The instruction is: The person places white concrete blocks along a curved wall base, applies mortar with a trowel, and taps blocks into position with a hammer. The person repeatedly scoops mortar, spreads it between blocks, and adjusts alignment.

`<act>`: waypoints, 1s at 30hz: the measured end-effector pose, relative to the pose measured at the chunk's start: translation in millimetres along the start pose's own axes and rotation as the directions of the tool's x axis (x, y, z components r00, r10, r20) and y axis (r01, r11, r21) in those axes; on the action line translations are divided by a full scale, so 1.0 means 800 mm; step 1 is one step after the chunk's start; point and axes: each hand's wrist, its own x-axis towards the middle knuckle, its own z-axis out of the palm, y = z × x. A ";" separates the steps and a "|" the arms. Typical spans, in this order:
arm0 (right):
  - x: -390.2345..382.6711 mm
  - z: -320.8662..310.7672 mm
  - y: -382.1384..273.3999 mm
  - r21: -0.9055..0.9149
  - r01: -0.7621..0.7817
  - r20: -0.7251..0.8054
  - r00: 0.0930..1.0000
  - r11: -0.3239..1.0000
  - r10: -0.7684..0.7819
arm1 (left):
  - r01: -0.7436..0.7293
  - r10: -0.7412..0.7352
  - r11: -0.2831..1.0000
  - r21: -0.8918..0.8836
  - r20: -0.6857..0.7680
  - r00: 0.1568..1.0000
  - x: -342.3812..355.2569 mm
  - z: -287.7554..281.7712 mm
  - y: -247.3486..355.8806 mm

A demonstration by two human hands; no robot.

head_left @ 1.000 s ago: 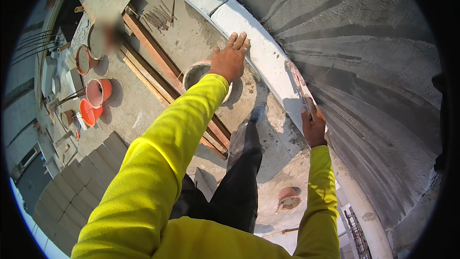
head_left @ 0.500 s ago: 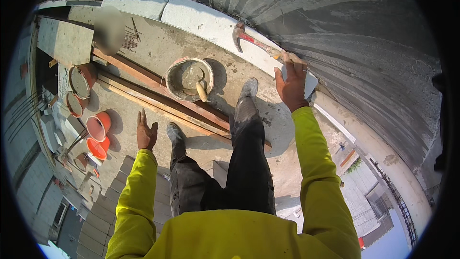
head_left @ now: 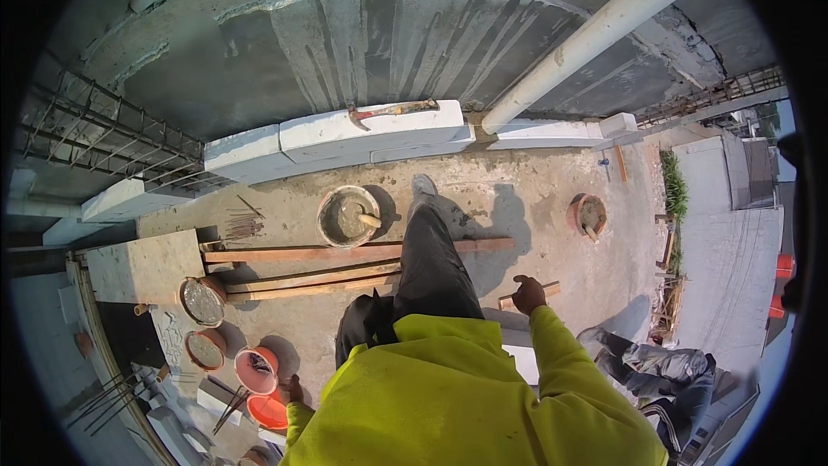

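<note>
Head view: we carry our right hand [head_left: 529,294] loosely spread, thumb and forefinger apart, over or just beside a short wood piece [head_left: 553,290]; contact we cannot tell. Our left hand [head_left: 293,390] hangs low beside the orange bucket [head_left: 269,412]; too small to tell whether spread or closed. The hammer [head_left: 392,110] lies well apart from both, atop a white block [head_left: 319,145] along the grey wall [head_left: 250,60]. Near our forward boot [head_left: 423,185], a mortar bucket [head_left: 322,223] holds a wooden-handled trowel [head_left: 369,220]. Long timbers [head_left: 302,255] lie on the concrete floor [head_left: 552,173].
</note>
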 end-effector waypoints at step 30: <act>-0.208 0.048 0.039 0.440 -0.046 -0.202 0.968 0.897 0.149 | -0.316 0.282 0.930 0.188 0.185 0.941 0.054 -0.075 0.207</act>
